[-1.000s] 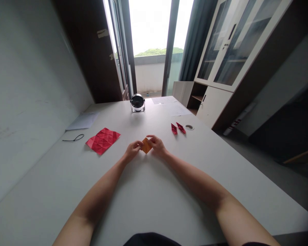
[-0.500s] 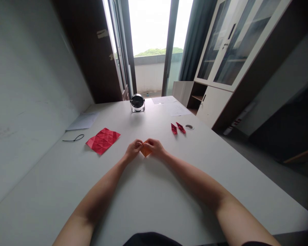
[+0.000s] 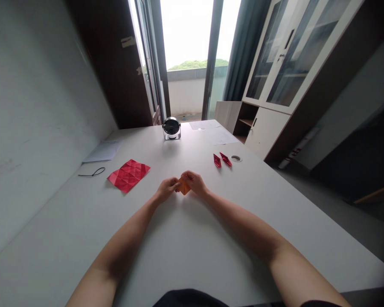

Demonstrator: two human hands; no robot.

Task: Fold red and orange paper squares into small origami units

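On the far left of the table (image 3: 185, 247), some white paper (image 3: 102, 152) is lying near the wall (image 3: 35, 128), with a looped black cord (image 3: 92, 174) resting nearer the person. Next, a creased red sheet (image 3: 129, 175) is lying spread out, well apart from the hands. Further right, the left hand (image 3: 167, 188) is pinching the left side of a small orange paper (image 3: 184, 187). That paper is sitting between the two hands, its lower point showing toward the person; whether it is touching the table, I cannot tell. The right hand (image 3: 194, 182) is gripping its upper right side, fingers covering part of it.

The hands appear to be working a fold or crease, and the next move is probably calling for lined-up edges and firm pressing with the fingertips, one side being steadied meanwhile. Beyond the right hand, two small folded red pieces (image 3: 216, 160) are resting side by side, a ring-shaped roll (image 3: 240, 160) sitting just beside them.
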